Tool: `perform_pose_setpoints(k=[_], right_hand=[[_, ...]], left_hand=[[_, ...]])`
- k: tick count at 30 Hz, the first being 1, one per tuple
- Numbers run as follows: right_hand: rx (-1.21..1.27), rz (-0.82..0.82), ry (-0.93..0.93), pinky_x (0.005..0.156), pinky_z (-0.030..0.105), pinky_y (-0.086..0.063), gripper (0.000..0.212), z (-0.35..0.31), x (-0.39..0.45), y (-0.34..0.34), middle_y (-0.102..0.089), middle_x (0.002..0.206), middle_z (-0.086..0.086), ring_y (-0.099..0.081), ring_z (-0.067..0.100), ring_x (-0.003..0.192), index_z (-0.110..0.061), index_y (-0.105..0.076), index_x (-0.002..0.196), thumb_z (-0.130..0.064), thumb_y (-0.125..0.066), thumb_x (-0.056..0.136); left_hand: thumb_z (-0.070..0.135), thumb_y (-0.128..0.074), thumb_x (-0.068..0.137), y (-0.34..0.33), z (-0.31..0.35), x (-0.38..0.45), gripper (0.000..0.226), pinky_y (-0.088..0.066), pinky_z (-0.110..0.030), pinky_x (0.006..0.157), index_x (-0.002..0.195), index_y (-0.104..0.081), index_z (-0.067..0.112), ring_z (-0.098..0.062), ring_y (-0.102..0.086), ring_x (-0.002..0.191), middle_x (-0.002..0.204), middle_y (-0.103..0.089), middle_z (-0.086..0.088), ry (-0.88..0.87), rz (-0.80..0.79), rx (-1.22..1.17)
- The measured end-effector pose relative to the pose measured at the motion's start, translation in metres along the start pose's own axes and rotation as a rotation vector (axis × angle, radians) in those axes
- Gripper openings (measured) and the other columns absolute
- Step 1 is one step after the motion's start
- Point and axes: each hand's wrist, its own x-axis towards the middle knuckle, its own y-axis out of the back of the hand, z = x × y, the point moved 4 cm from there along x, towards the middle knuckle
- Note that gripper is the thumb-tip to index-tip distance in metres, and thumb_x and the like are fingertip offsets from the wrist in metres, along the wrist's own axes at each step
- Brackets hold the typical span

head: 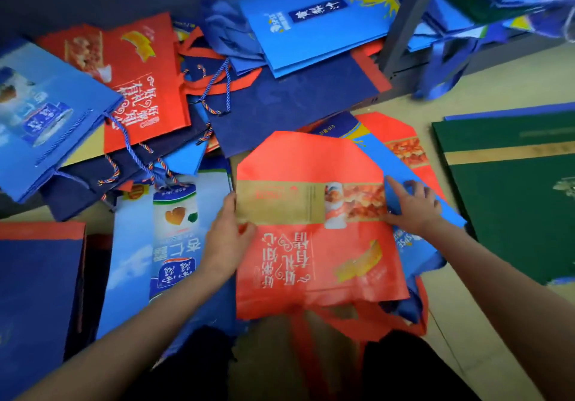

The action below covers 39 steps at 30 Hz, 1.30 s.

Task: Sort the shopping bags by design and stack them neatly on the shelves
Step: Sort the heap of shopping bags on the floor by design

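Note:
A red fabric shopping bag with a gold band lies flat on the floor in front of me. My left hand grips its left edge, thumb on top. My right hand rests at its right edge with fingers spread, touching a blue bag that sticks out from under it. More bags lie scattered around: a red paper bag at the upper left, light blue paper bags at the top, navy bags in the middle.
A dark metal shelf post rises at the upper right, with blue bags on the low shelf behind it. A dark green bag lies at the right. A light blue bag and a navy bag lie at the left.

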Motion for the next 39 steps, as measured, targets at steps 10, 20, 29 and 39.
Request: perform_pose_setpoints(k=[10, 20, 29, 39], right_hand=[[0.576, 0.062, -0.143, 0.097, 0.036, -0.038, 0.082, 0.031, 0.015, 0.024, -0.044, 0.137, 0.021, -0.046, 0.034, 0.123, -0.005, -0.040, 0.139, -0.028, -0.081, 0.072], [0.137, 0.546, -0.414, 0.102, 0.047, -0.035, 0.042, 0.078, 0.010, 0.158, -0.047, 0.131, 0.025, -0.043, 0.041, 0.124, 0.002, -0.049, 0.126, -0.014, -0.061, 0.088], [0.372, 0.392, -0.353, 0.100, 0.048, -0.035, 0.053, 0.055, 0.008, 0.068, -0.023, 0.142, 0.023, -0.029, 0.041, 0.127, -0.009, -0.039, 0.137, -0.019, -0.061, 0.089], [0.434, 0.674, -0.330, 0.096, 0.040, -0.033, 0.040, 0.078, -0.008, 0.136, -0.059, 0.120, 0.021, -0.048, 0.038, 0.118, -0.012, -0.052, 0.125, -0.008, -0.057, 0.085]], left_hand=[[0.002, -0.054, 0.088, -0.023, -0.008, -0.007, 0.050, -0.046, -0.034, 0.077, 0.133, -0.033, 0.009, -0.033, -0.058, 0.104, 0.112, -0.058, -0.013, 0.194, -0.221, 0.014], [0.009, -0.067, 0.083, -0.082, 0.045, 0.035, 0.049, -0.055, -0.051, 0.078, 0.111, -0.031, 0.028, -0.030, -0.064, 0.087, 0.098, -0.062, -0.007, 0.220, -0.288, -0.257], [0.006, -0.055, 0.089, -0.062, -0.001, 0.044, 0.046, -0.051, -0.055, 0.086, 0.125, -0.034, 0.026, -0.035, -0.061, 0.098, 0.110, -0.061, -0.013, 0.321, -0.187, -0.190], [0.002, -0.058, 0.089, -0.089, 0.033, 0.025, 0.050, -0.054, -0.027, 0.047, 0.120, -0.028, 0.028, -0.021, -0.062, 0.071, 0.098, -0.059, -0.010, 0.331, -0.279, -0.339]])
